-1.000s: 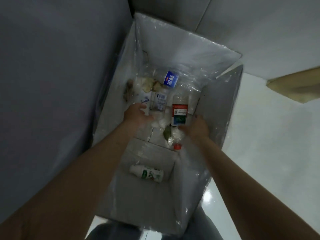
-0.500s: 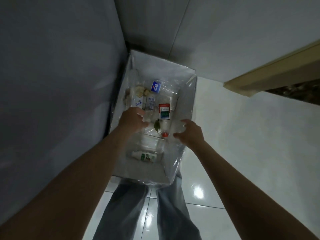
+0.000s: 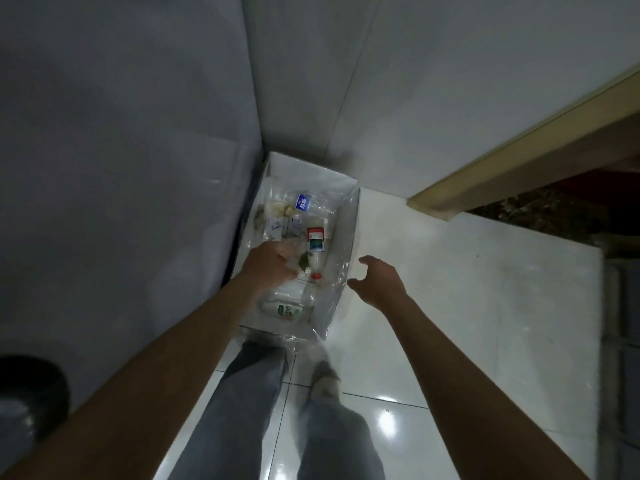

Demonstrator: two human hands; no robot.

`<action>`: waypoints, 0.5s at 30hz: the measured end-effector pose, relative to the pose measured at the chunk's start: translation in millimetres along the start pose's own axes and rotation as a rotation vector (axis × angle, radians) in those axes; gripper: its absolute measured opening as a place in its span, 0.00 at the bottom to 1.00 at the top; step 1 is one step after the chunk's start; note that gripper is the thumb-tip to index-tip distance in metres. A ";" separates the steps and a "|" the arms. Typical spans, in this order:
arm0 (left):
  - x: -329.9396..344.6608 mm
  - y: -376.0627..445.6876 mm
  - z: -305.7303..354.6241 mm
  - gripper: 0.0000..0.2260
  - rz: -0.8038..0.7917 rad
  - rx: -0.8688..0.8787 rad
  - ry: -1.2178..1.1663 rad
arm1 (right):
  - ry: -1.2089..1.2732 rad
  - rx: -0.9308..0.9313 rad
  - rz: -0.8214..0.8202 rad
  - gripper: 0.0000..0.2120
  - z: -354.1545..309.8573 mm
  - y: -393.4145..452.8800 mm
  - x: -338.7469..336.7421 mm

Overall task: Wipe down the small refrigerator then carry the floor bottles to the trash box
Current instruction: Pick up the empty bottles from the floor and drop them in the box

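1. Two bare hands reach forward above a trash box (image 3: 348,220) that stands on the floor in a corner, its left side against a grey wall (image 3: 121,168) and its far end near a white wall (image 3: 433,98).
2. The left hand (image 3: 268,263) is over the box's left half, its fingers bent downward; the picture is too blurred to tell whether they hold anything.
3. The right hand (image 3: 377,282) hangs just outside the box's right wall, fingers spread and loosely curved, holding nothing.
4. The box is lined with a clear plastic bag (image 3: 332,292).
5. Inside lies a bottle with a red and green label (image 3: 316,240), its red cap (image 3: 316,276) pointing toward the person.
6. A white bottle with green print (image 3: 284,309) lies on its side at the near end of the box.
7. Toward the far end sit a small blue packet (image 3: 303,201), a small white carton (image 3: 273,227) and some pale scraps (image 3: 278,208).
8. Below the box, the person's legs in grey trousers (image 3: 242,410) and one shoe (image 3: 323,377) stand on glossy white floor tiles (image 3: 450,306).
9. A beige wooden edge (image 3: 519,157) runs across the upper right.
10. A dark rounded thing (image 3: 31,393) shows at the lower left; what it is cannot be told.
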State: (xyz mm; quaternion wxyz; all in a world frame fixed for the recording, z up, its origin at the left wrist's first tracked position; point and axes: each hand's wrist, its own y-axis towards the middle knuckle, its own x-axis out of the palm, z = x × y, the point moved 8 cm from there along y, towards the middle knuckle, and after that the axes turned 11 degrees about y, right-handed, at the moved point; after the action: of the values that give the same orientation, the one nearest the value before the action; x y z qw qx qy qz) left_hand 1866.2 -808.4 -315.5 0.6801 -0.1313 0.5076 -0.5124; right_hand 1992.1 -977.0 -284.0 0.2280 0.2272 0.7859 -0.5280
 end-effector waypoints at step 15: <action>20.6 -167.7 4.0 0.17 0.158 -0.019 0.046 | -0.126 -0.180 -0.140 0.24 35.8 -150.0 -5.2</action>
State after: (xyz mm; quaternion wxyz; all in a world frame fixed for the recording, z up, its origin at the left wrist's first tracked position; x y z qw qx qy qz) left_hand 1774.2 -900.7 -208.0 0.7054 -0.0853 0.5368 -0.4550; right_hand 1910.8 -1062.0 -184.1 0.2588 0.1168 0.8282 -0.4832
